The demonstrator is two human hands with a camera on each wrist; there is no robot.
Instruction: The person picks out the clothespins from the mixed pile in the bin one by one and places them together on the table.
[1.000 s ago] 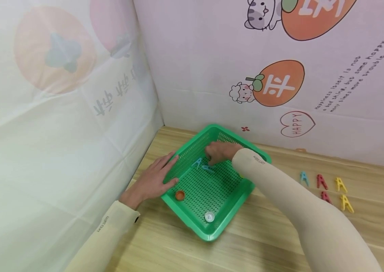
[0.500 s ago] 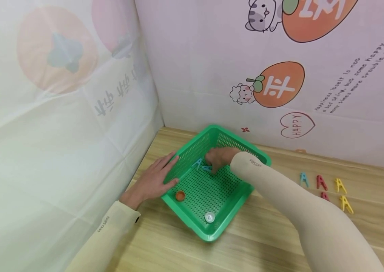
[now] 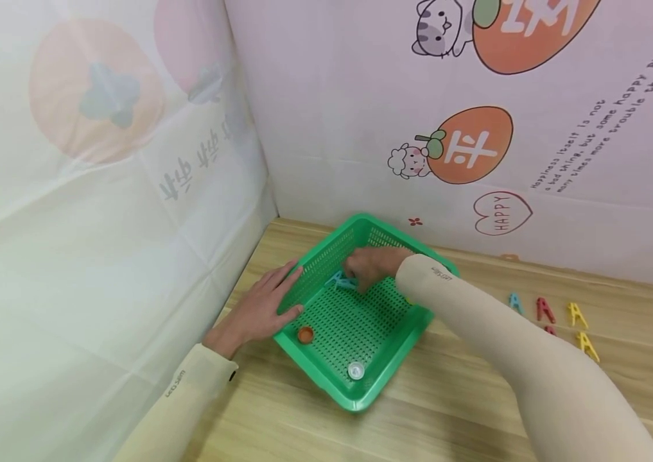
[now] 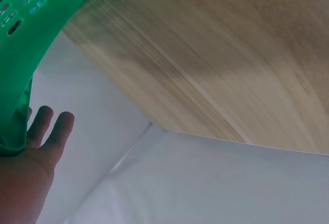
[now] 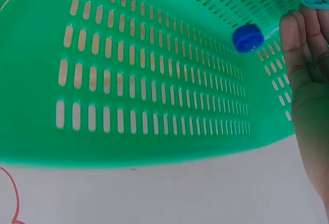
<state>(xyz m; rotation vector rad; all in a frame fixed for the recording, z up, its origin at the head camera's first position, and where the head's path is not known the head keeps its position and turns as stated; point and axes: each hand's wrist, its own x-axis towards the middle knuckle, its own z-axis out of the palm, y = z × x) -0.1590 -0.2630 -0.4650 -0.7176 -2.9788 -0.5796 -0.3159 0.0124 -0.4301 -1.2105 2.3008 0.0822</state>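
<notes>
A green perforated basket (image 3: 326, 378) sits on the wooden table in the corner. My right hand (image 3: 369, 266) reaches into its far side and pinches a teal clothespin (image 3: 338, 280) with curled fingers. In the right wrist view the fingers (image 5: 303, 64) touch the teal clothespin (image 5: 314, 0) by the basket wall (image 5: 154, 80), with a blue cap (image 5: 248, 38) beside them. My left hand (image 3: 257, 308) lies flat with straight fingers against the basket's left rim. The left wrist view shows that hand (image 4: 31, 157) under the green rim (image 4: 31, 29).
An orange cap (image 3: 305, 334) and a white cap (image 3: 356, 369) lie on the basket floor. On the table to the right lie a teal clothespin (image 3: 515, 301), red ones (image 3: 544, 309) and yellow ones (image 3: 577, 314). Printed sheet walls close in the left and back.
My right hand has shifted slightly left inside the basket and closed its fingers on the teal clothespin. The left hand has stayed on the rim.
</notes>
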